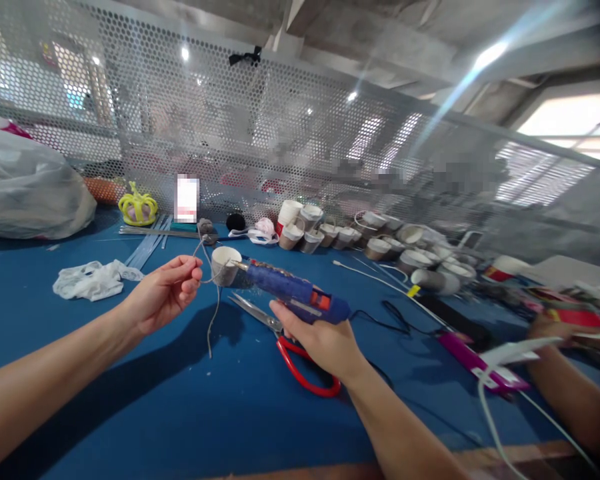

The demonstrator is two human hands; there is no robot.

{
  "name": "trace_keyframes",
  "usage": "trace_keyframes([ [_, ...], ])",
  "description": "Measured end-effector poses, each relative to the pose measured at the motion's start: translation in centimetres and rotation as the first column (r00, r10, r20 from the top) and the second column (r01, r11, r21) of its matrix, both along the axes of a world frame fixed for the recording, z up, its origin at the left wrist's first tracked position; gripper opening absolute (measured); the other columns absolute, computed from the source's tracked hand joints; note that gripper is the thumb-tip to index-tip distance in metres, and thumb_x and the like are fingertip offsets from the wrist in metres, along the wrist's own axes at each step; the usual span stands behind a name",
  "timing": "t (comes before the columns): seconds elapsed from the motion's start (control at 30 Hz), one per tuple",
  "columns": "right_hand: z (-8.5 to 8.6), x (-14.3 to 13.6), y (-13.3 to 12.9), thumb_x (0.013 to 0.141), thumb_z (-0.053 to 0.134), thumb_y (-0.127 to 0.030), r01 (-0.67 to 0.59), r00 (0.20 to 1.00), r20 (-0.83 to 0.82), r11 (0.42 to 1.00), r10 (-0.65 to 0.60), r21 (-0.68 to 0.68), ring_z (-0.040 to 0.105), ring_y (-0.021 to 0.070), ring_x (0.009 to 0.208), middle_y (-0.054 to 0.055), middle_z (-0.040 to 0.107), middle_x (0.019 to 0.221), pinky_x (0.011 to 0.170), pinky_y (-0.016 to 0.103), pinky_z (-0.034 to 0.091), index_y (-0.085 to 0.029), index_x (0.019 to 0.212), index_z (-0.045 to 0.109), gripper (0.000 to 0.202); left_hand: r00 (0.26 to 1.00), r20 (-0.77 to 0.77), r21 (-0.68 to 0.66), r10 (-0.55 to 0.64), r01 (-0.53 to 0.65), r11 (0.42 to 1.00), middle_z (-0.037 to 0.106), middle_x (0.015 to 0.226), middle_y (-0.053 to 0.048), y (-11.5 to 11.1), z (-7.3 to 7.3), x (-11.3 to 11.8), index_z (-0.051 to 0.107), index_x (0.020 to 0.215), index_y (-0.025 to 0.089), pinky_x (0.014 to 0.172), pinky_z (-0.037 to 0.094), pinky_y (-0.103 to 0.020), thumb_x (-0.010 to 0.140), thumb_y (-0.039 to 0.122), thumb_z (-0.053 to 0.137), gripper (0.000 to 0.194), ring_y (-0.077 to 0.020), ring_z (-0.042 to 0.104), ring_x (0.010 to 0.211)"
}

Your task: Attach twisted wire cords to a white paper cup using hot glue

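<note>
My left hand is closed in a pinch on a thin grey cord, which runs by a small paper cup and trails onto the blue table. In my right hand is a blue glue gun with a red part, its nozzle pointing left at the cup's rim. Whether nozzle and cup touch is hard to tell. Scissors with red handles lie open under the glue gun, partly hidden by my right hand. A small grey ball of cord sits behind the cup.
White lace and clear strips lie left. Many wrapped cups stand along the perforated screen. A purple power strip with cables is at the right, near another person's hand. A plastic bag sits far left.
</note>
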State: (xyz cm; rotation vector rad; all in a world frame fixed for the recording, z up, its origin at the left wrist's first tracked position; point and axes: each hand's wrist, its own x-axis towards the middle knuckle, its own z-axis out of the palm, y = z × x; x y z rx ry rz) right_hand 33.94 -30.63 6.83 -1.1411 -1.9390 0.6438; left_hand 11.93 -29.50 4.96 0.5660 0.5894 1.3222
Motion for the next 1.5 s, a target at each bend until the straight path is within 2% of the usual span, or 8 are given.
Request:
trace_keyframes([
  [0.37,0.06,-0.27,-0.08,0.072,0.056,-0.031,0.053,0.999,0.006,0.998,-0.053,0.026,0.051,0.0107,0.039,-0.005,0.05,0.04,0.046,0.021,0.045,-0.02,0.06,0.052,0.017,1.0,-0.022,0.017,-0.019,0.02,1.0,0.053,0.055,0.0,0.1,-0.19,-0.13,0.054,0.072,0.01,0.034,0.037,-0.008,0.077,0.002,0.044,0.014,-0.0017,0.045,0.037],
  [0.57,-0.2,-0.24,0.07,0.072,0.056,-0.031,0.032,0.999,0.001,0.999,-0.032,0.038,0.052,0.0112,0.039,-0.005,0.052,0.044,0.044,0.022,0.046,-0.021,0.066,0.053,0.012,1.0,-0.023,0.015,-0.014,0.014,1.0,0.053,0.054,0.0,0.11,-0.11,-0.08,0.054,0.071,0.009,0.033,0.038,-0.008,0.08,0.002,0.039,0.019,-0.0017,0.045,0.036],
  [0.73,-0.3,-0.2,0.21,0.07,0.058,-0.033,0.01,1.0,-0.013,0.999,-0.01,0.04,0.054,0.0116,0.043,-0.004,0.055,0.048,0.048,0.022,0.047,-0.021,0.063,0.052,0.015,1.0,-0.02,0.018,-0.009,0.01,1.0,0.053,0.054,0.0,0.09,-0.06,-0.04,0.054,0.071,0.009,0.033,0.038,-0.008,0.08,0.001,0.037,0.02,-0.0018,0.045,0.036],
  [1.0,0.14,-0.18,-0.01,0.072,0.056,-0.03,0.041,0.999,-0.011,0.999,-0.041,0.004,0.049,0.0104,0.036,-0.006,0.049,0.041,0.044,0.022,0.044,-0.021,0.064,0.052,0.013,1.0,-0.028,0.017,-0.011,0.012,1.0,0.053,0.055,0.0,0.04,-0.12,-0.02,0.054,0.071,0.009,0.033,0.037,-0.008,0.079,0.001,0.038,0.019,-0.0015,0.044,0.036],
  [1.3,-0.68,0.04,0.38,0.073,0.055,-0.036,0.011,0.999,0.033,0.997,-0.014,0.075,0.052,0.0118,0.042,-0.004,0.054,0.049,0.047,0.023,0.046,-0.021,0.072,0.054,0.015,0.999,-0.032,0.023,-0.01,0.011,1.0,0.052,0.055,0.0,0.02,-0.09,0.01,0.053,0.071,0.01,0.033,0.036,-0.007,0.078,0.002,0.041,0.016,-0.0013,0.044,0.037],
  [1.5,-0.74,0.16,0.49,0.073,0.055,-0.036,-0.022,0.998,0.069,0.994,0.014,0.109,0.054,0.0116,0.049,-0.002,0.057,0.059,0.052,0.023,0.047,-0.02,0.07,0.052,0.016,0.999,-0.034,0.006,-0.011,0.011,1.0,0.052,0.055,0.0,0.02,-0.05,0.0,0.053,0.07,0.01,0.034,0.037,-0.007,0.078,0.002,0.042,0.015,-0.0013,0.044,0.037],
])
